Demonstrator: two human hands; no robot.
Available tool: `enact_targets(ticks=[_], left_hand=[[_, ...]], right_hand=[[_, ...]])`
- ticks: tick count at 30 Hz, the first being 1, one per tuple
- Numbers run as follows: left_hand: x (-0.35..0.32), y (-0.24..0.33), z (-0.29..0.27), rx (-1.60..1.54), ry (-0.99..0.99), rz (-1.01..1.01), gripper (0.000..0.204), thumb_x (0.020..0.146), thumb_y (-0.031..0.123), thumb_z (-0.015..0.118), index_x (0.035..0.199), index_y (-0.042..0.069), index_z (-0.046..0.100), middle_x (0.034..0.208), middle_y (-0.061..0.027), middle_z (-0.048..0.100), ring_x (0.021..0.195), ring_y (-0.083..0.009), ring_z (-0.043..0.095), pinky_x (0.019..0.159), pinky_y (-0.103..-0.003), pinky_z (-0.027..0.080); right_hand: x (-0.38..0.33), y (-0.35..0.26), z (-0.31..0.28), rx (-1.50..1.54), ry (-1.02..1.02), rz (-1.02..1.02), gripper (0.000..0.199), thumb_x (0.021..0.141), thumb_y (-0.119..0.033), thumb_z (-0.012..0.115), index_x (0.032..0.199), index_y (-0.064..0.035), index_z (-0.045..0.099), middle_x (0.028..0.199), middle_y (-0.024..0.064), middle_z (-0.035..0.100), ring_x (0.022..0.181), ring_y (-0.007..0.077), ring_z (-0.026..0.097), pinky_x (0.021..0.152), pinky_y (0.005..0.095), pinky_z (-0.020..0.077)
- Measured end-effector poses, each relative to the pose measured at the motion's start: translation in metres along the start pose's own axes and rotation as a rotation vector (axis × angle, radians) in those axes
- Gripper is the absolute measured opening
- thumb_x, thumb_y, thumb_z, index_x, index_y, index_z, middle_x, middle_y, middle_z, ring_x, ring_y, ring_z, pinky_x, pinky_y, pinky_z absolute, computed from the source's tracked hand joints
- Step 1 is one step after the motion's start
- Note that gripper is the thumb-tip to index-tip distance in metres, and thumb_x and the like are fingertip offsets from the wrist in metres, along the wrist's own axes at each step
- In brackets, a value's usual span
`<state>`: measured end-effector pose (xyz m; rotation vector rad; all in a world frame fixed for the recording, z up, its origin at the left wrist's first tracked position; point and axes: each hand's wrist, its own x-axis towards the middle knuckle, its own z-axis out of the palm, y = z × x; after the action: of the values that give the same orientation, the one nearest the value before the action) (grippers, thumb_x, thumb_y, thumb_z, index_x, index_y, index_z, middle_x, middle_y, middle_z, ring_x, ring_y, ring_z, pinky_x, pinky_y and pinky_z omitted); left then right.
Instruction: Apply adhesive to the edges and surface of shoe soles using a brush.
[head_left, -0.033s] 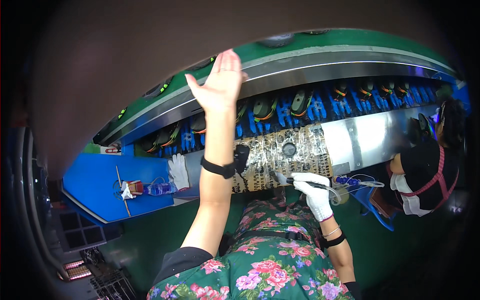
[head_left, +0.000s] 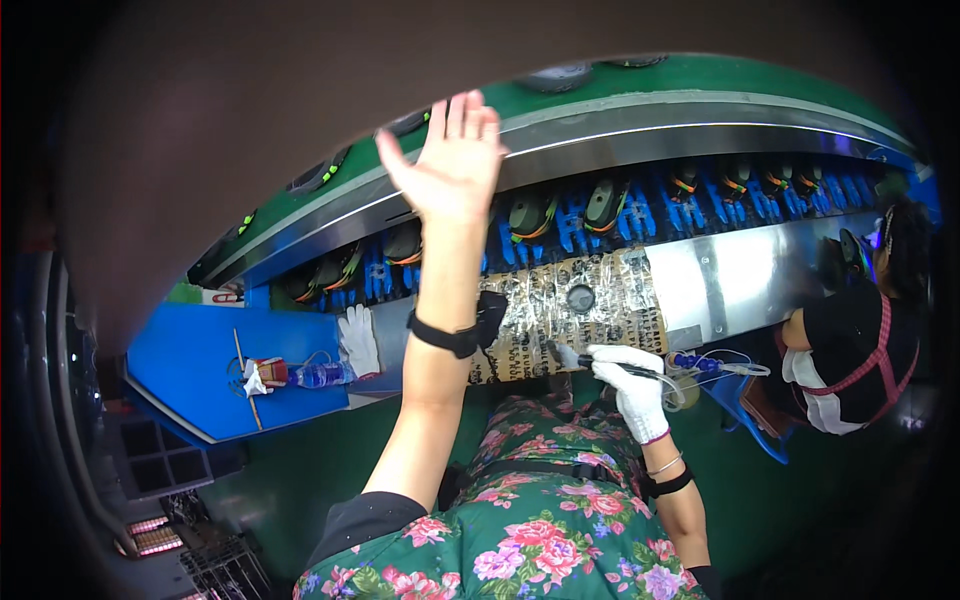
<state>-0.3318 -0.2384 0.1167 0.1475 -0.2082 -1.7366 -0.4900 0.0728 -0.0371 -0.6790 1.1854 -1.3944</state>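
My left hand (head_left: 458, 165) is bare and raised over the far metal edge of the line, palm up, its fingers spread with nothing in them. A black band with a dark box circles that wrist. In a white knitted glove, my right hand (head_left: 632, 385) grips a brush (head_left: 570, 356), with thin clear tubing beside the hand. The brush tip rests at or just over the near part of a brown, tape-covered work surface (head_left: 540, 300). A dark round spot (head_left: 580, 298) marks that surface. Beyond it, dark shoes (head_left: 531, 216) with orange and green trim sit among blue holders.
A green belt (head_left: 700, 75) runs behind the metal rail. On the blue side table (head_left: 200, 350) lie a white glove (head_left: 358, 340), a plastic bottle (head_left: 322, 374) and a red container (head_left: 268, 374). A co-worker (head_left: 850, 340) sits at the right, beside the bare metal bench (head_left: 735, 270).
My left hand has shifted slightly right, and its fingers have spread wider. The brush and my right hand have barely moved.
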Motion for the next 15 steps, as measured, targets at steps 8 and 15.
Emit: enact_targets(ticks=[8,15], left_hand=[[0.042,-0.057,-0.003,1.739,-0.308,0.487,0.019,0.092,0.012,0.078,0.106,-0.002,0.077,0.120,-0.0118,0.071,0.069,-0.0186,0.072,0.059,-0.030,0.060],[-0.079,0.042,-0.014,1.484,-0.445,1.016,0.036,0.101,0.023,0.067,0.129,0.004,0.053,0.134,-0.0186,0.060,0.117,-0.0243,0.064,0.095,-0.038,0.058]], right_hand=[[0.004,0.001,-0.016,0.133,0.077,0.007,0.022,0.084,0.007,0.077,0.106,0.0059,0.077,0.109,0.0203,0.078,0.087,0.0189,0.075,0.076,0.0279,0.0612],[0.007,0.004,-0.054,0.232,0.279,-0.041,0.023,0.084,0.005,0.075,0.107,0.0057,0.076,0.110,0.0202,0.077,0.082,0.0187,0.072,0.070,0.0264,0.0579]])
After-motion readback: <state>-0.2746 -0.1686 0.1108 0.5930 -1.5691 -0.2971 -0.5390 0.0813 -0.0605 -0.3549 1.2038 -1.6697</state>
